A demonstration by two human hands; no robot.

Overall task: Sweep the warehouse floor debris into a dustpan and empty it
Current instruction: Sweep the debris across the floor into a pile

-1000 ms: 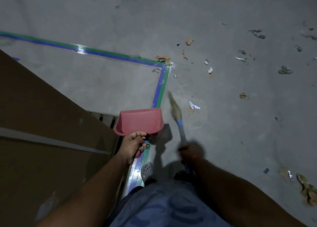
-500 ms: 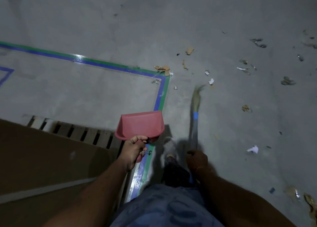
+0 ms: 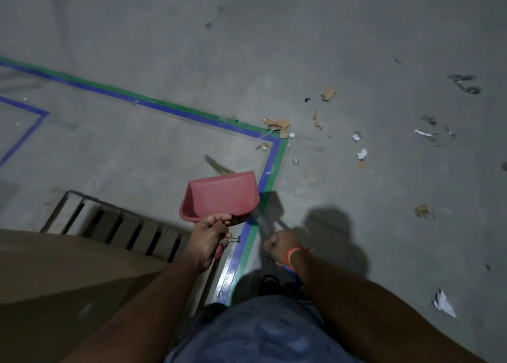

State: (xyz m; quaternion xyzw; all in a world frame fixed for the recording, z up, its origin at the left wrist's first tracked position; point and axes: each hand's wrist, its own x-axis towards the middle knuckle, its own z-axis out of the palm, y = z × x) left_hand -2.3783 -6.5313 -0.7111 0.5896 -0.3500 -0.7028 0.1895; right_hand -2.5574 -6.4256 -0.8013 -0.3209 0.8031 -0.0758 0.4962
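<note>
From the head view, the left hand (image 3: 210, 240) grips the handle of the red dustpan (image 3: 220, 195), held up off the grey floor (image 3: 164, 33) just left of the blue-green tape (image 3: 270, 168) corner, above a wooden pallet (image 3: 115, 225) edge. The right hand (image 3: 279, 243) clenches the broom (image 3: 262, 222) handle, its blurred bristles poking out beyond the pan's far rim. Debris (image 3: 278, 124) lies at the tape corner and scattered to the right, well apart from the pan, with a brown box (image 3: 68, 280) at lower left.
</note>
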